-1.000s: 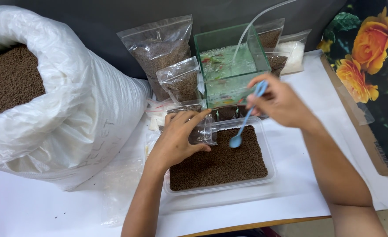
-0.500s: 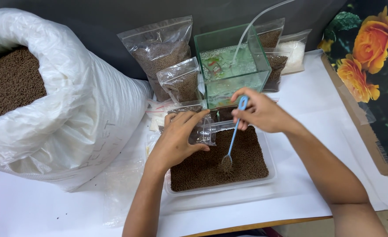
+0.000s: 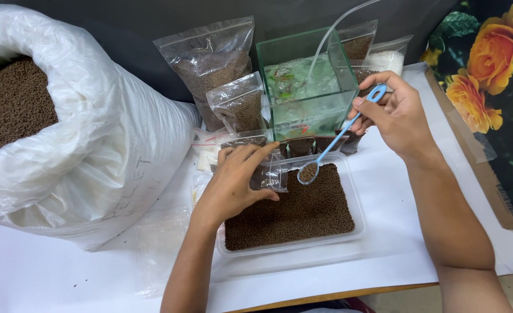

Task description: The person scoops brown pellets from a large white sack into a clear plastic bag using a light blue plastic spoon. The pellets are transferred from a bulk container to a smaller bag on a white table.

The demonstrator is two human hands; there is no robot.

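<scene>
My left hand (image 3: 233, 185) holds a small clear plastic bag (image 3: 271, 173) open over a clear tray (image 3: 356, 233) filled with brown pellets (image 3: 303, 211). My right hand (image 3: 392, 113) grips the handle of a blue spoon (image 3: 340, 134). The spoon's bowl, loaded with pellets, hovers just right of the bag's mouth, a little above the tray.
A big white sack (image 3: 94, 145) of brown pellets stands at the left. Behind the tray sit several filled clear bags (image 3: 213, 64) and a small glass tank (image 3: 305, 87) with a tube going in. A flowered cloth (image 3: 488, 75) lies at the right, over a white table sheet (image 3: 65, 278).
The spoon dipped into the tray's pellets and has come up loaded, now beside the bag's mouth. My left hand has kept the bag in place.
</scene>
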